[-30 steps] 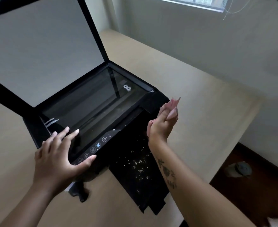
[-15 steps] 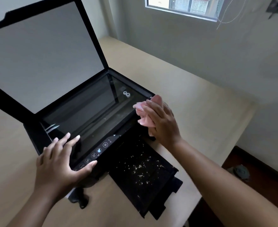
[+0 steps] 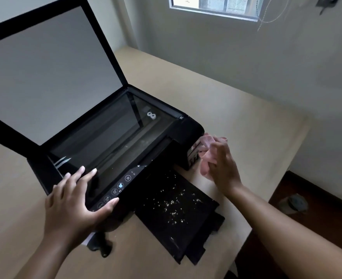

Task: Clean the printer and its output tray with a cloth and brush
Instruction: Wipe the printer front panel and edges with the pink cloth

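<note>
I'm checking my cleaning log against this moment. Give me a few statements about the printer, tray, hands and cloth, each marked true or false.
1. The lid is shut. False: it stands open.
2. Pale specks lie on the tray. True.
3. The left hand rests on the printer. True.
4. The cloth lies on the tray. False: it is at the printer's right side, with the right hand.

Black printer (image 3: 109, 137), pink cloth (image 3: 207, 150), pale specks dotting black output tray (image 3: 196, 224).
</note>
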Tool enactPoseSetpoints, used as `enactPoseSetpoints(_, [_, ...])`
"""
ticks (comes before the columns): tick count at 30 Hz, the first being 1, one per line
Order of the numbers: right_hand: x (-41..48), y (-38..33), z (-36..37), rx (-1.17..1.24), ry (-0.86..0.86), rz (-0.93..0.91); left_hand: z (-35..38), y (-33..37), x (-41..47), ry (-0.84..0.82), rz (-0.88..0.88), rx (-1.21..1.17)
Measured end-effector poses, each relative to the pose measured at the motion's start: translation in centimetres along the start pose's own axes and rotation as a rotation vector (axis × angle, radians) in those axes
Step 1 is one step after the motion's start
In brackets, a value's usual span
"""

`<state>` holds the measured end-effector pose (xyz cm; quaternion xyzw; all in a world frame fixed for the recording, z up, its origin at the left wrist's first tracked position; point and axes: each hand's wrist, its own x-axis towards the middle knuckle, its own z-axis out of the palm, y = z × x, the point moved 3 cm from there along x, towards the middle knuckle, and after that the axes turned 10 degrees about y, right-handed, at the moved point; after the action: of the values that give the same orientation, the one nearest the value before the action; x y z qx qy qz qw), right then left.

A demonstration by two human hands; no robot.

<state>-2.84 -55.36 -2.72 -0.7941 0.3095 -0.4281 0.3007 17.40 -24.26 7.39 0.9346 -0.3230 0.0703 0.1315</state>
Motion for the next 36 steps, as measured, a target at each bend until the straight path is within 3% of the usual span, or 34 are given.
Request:
enactPoseSetpoints(3, [0.1,-1.2,1.8,-0.052,0.104,0.134,0.0,0.1,-0.1,0.006,-0.002,-0.001])
enactPoseSetpoints(6, [-0.7,-0.3,3.8,-0.167,0.031,0.195,0.2,0.1,-0.2,-0.001,0.0,0.006])
enactPoseSetpoints(10, [-1.3,1.4,2.2,-0.248,-0.197,-0.039,0.0,0.1,-0.2,-0.003,0.001,0.004])
enactPoseSetpoints(15, [0.0,1.3,1.2,-0.327,-0.19,-0.299,0.1,0.1,-0.1,0.001,0.0,0.005])
enactPoseSetpoints(19, [-0.6,2.2,1.0,-0.391,-0.38,-0.514,0.1,0.1,-0.2,-0.001,0.001,0.01])
enactPoseSetpoints(24, [0.3,0.3,0.1,-0.361,-0.177,-0.593,0.1,0.0,-0.1,-0.002,0.003,0.018])
enactPoseSetpoints(30, [-1.1,3.7,2.1,-0.321,-0.498,-0.566,0.2,0.1,-0.1,-0.007,-0.002,0.023])
enactPoseSetpoints(36, [0.7,1.7,0.7,-0.22,-0.186,-0.419,0.1,0.3,0.3,-0.001,0.007,0.017])
